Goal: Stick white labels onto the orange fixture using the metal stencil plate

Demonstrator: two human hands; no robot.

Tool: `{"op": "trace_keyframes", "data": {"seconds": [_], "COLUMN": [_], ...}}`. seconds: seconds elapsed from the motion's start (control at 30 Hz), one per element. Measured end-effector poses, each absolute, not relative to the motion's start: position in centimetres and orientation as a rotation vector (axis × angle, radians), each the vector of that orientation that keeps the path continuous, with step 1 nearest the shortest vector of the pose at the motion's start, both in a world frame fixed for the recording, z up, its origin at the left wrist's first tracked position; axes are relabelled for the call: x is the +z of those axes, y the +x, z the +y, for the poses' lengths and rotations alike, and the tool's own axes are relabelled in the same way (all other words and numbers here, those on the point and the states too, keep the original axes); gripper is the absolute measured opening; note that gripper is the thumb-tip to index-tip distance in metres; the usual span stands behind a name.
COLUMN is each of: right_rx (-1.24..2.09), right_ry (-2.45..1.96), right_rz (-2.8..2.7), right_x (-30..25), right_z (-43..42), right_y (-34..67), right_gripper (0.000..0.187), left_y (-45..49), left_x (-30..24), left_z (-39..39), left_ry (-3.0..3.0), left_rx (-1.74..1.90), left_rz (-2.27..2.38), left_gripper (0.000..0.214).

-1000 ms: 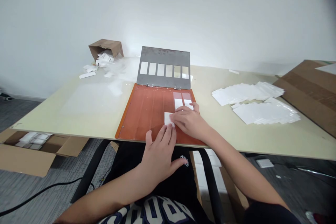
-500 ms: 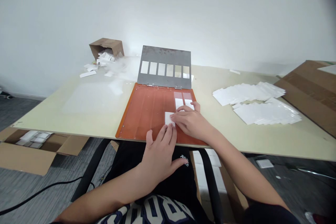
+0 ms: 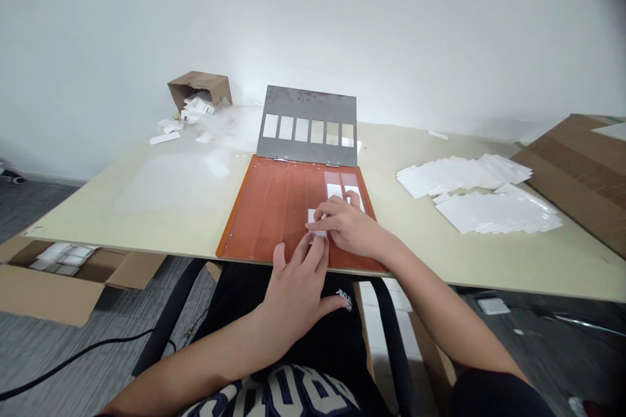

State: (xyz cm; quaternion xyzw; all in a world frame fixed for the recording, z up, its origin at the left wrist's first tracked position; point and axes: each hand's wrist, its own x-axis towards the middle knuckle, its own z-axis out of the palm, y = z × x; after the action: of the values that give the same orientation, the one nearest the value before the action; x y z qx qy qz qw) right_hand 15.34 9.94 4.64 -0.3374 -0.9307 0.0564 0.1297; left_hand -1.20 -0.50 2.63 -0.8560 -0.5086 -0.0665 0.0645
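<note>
A small white card (image 3: 311,214) lies on the orange board (image 3: 267,208) near its front edge, partly covered by my fingers. My right hand (image 3: 356,228) reaches in from the right, its thumb and curled fingers pinching at the card. My left hand (image 3: 296,287) rests at the card's near edge with fingers stretched forward and bent at the tips; its thumb points away to the right. Beyond my right hand, two more white cards (image 3: 334,190) with clear film ends sit side by side on the board. A grey metal plate (image 3: 310,104) with several rectangular windows is hinged up behind the board.
To the right lie two fanned stacks of white sleeves (image 3: 462,174), beside a large cardboard box (image 3: 581,169). A tipped carton (image 3: 215,86) spills white pieces at the back left. Below the table's left edge stands an open box (image 3: 49,293).
My right hand has shifted slightly left and its fingers have curled more over the card. The left hand's fingertips have bent a little; its palm stays in place.
</note>
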Motion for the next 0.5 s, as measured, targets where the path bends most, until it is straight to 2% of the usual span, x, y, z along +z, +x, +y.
{"op": "trace_keyframes", "data": {"seconds": [0.27, 0.37, 0.5], "right_rx": [0.264, 0.271, 0.113], "right_ry": [-1.018, -1.083, -1.338], "right_rz": [-2.672, -2.608, -2.47], "right_x": [4.91, 5.05, 4.8], "right_z": [10.02, 10.05, 10.2], "right_y": [15.96, 15.97, 15.74], "right_gripper": [0.056, 0.045, 0.03], "left_y": [-1.13, -1.07, -0.96], "left_x": [2.25, 2.17, 1.97], "left_z": [-0.69, -0.82, -0.99], "left_ry": [-2.578, -2.571, -2.565], "left_rx": [-0.223, -0.228, -0.252], "left_rz": [-1.516, -1.524, -1.535], "left_gripper": [0.085, 0.085, 0.084]}}
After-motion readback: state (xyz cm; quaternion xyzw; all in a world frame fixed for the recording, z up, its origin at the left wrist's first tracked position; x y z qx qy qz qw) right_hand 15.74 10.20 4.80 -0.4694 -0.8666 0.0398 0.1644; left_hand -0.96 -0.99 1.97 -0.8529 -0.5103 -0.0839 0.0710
